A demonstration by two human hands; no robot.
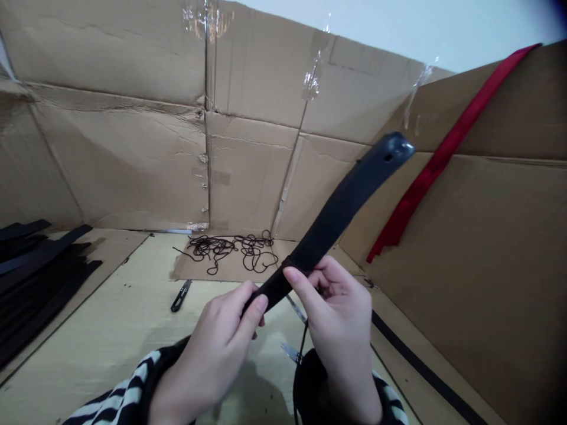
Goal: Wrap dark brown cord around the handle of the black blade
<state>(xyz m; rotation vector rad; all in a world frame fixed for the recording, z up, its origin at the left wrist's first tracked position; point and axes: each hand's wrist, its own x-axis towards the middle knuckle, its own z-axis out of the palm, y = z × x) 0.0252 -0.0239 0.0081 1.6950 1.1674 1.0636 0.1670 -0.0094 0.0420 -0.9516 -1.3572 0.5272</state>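
Note:
A long black curved piece [341,206] with a small hole near its shiny far end slants up to the right. My left hand [225,327] is closed round its lower end, thumb on top. Higher up, my right hand [334,301] pinches it with the thumb on a dark cord wrapped around it. A thin black cord [303,342] hangs below my right hand toward the sleeve. Under my hands, a pointed metal tool [290,352] lies partly hidden.
Tangled dark cords [221,248] lie on cardboard at the back. Nearby is a black cutter knife [181,296]. Black strips [39,271] are piled left; another black strip [425,369] lies right. Cardboard walls [252,159] enclose the table, with a red strip [436,168] on the right wall.

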